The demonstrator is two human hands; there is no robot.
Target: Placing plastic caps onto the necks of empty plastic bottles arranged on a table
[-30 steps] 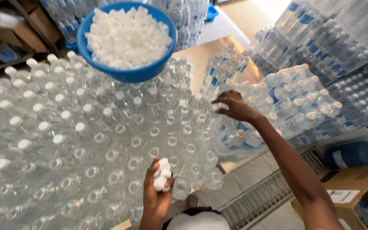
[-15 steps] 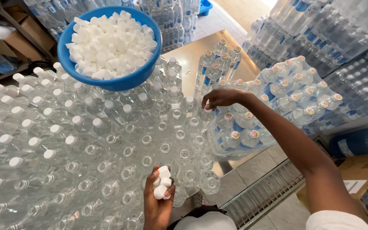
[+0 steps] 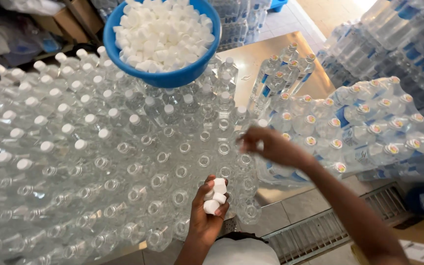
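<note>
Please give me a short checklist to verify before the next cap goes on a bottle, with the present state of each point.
1. Spare caps in left hand: ok, a few white caps held in the fingers.
2. Right hand over the open bottles: ok, at the table's right edge.
3. Cap in the right fingers: cannot tell, motion blur.
4. Blue bowl has caps: ok, heaped full.
5. Open bottles upright: ok, mouths face up.
6. Bowl steady on the capped bottles: cannot tell.

White caps (image 3: 214, 195), blue bowl (image 3: 172, 77) of white caps, clear bottles (image 3: 138, 167), blue-labelled packs (image 3: 369, 132) with red-and-yellow tops, steel-grey table (image 3: 256, 56)
</note>
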